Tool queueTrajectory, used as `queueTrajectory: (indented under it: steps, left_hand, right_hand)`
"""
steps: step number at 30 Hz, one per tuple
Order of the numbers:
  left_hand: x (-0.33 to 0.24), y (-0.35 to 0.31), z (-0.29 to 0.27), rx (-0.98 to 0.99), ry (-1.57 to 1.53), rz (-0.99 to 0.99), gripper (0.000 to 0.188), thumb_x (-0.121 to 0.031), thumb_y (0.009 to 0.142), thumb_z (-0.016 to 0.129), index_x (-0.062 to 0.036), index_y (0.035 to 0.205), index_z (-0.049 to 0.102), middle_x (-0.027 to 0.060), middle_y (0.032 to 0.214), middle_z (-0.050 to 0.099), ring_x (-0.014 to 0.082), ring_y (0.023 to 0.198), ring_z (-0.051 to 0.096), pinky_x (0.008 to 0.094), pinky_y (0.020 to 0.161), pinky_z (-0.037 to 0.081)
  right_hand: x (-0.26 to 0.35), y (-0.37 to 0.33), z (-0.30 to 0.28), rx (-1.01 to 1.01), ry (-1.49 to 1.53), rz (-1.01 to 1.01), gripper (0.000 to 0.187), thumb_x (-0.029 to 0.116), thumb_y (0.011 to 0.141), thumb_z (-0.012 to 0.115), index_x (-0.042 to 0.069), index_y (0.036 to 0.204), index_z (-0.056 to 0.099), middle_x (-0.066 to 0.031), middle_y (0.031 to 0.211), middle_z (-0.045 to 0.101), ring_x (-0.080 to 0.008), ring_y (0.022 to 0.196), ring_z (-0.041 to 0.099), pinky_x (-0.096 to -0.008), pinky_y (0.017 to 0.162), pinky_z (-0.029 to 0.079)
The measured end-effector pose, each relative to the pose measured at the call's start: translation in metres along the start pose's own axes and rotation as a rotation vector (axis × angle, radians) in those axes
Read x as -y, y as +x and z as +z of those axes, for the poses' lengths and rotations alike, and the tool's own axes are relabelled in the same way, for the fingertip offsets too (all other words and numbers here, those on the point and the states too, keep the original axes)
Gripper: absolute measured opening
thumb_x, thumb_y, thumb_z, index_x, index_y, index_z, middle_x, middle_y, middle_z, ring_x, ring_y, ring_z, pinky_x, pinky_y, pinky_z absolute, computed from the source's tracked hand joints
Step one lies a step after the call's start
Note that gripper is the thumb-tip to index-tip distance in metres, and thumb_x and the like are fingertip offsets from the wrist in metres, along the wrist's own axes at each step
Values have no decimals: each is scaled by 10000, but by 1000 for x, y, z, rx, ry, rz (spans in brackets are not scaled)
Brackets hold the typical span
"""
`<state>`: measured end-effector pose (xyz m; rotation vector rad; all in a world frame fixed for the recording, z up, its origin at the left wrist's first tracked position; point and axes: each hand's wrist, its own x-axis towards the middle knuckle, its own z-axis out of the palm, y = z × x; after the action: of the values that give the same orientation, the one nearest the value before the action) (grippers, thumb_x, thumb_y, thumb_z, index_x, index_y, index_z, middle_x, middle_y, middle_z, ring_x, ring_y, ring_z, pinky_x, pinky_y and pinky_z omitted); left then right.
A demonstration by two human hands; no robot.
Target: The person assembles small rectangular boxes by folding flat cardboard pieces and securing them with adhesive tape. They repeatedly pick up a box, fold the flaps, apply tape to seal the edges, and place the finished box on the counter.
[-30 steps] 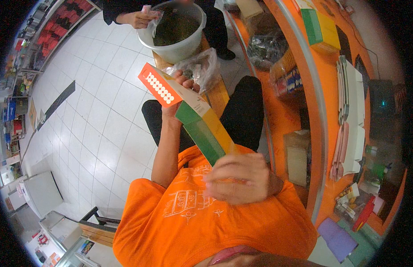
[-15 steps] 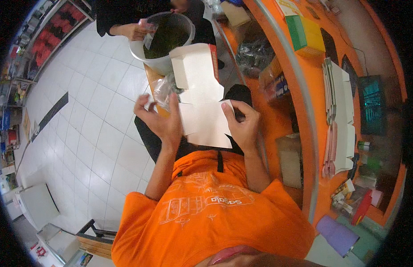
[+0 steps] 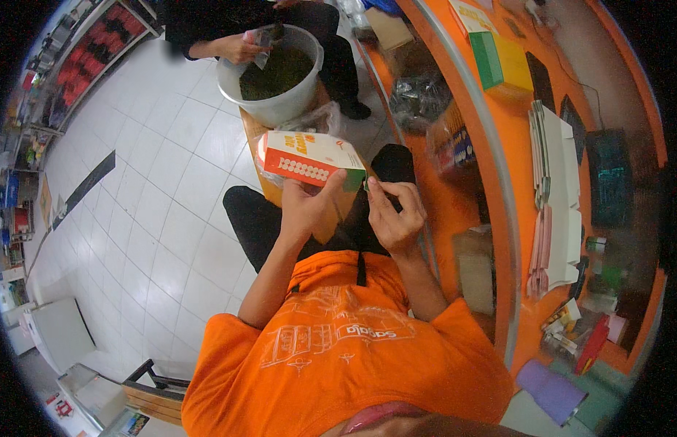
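In front of me is a folded cardboard box point(image 3: 313, 151), white on top with a red side and a green end. My left hand point(image 3: 306, 211) grips its near side, thumb on the red and green face and fingers beneath, partly hidden. At the green end, my right hand point(image 3: 397, 218) pinches the edge between thumb and fingertips. A clear plastic bag point(image 3: 325, 116) lies just behind the box, on the wooden bench point(image 3: 255, 149). Beyond it stands a white bucket point(image 3: 273, 109) with dark green contents. Another person's hand point(image 3: 240, 48) holds a small clear bag over the bucket.
An orange counter point(image 3: 491, 240) with shelves runs along my right. Flat unfolded cartons point(image 3: 558, 204) are stacked on it, and a yellow and green box point(image 3: 502, 62) stands farther back. White floor tiles point(image 3: 163, 211) stretch to my left. A wooden chair point(image 3: 158, 397) is at the lower left.
The open, flat white carton has been turned over and folded into a box shape, its printed outside now showing. My left hand has come from its open pose to gripping the box.
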<state>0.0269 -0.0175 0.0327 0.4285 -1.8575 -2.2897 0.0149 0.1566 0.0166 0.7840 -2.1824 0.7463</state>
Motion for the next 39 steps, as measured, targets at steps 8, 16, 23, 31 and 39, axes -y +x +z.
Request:
queueTrajectory:
  steps: [8, 16, 23, 31, 39]
  left_hand:
    - [24, 0, 3, 47, 14, 12, 223, -73, 901, 717, 19, 1087, 633, 77, 1000, 691, 138, 891, 662, 267, 801, 528]
    - [40, -17, 1, -3, 32, -28, 226, -86, 931, 690, 25, 1119, 633, 59, 973, 693, 123, 863, 648, 264, 795, 515]
    - [56, -49, 9, -28, 194, 69, 236, -96, 952, 666, -4, 1161, 604, 64, 1072, 661, 136, 953, 610, 286, 818, 497]
    - [62, -44, 1, 32, 413, 247, 221, -135, 970, 652, -15, 1152, 618, 70, 1044, 676, 156, 927, 625, 301, 780, 502]
    - [112, -38, -40, 78, 564, 318, 257, -155, 959, 668, 21, 1145, 648, 153, 1087, 683, 256, 994, 626, 388, 882, 500]
  right_hand:
    - [3, 12, -1, 101, 326, 666, 137, 83, 839, 744, -10, 939, 748, -153, 793, 709, -278, 695, 692, -347, 654, 536]
    - [-10, -13, -1, 231, 615, 721, 156, 96, 878, 741, -42, 948, 743, -107, 819, 725, -103, 706, 639, -254, 596, 483]
    - [11, -7, -9, 210, 681, 796, 133, 54, 886, 715, -31, 985, 740, -97, 820, 685, -98, 676, 599, -237, 570, 451]
    - [18, 0, -14, 214, 556, 670, 123, 38, 886, 698, -21, 991, 728, -88, 808, 639, -129, 645, 603, -256, 547, 453]
    - [26, 1, -17, 192, 363, 499, 172, 23, 771, 709, 89, 930, 712, -96, 880, 637, -276, 813, 657, -377, 698, 538]
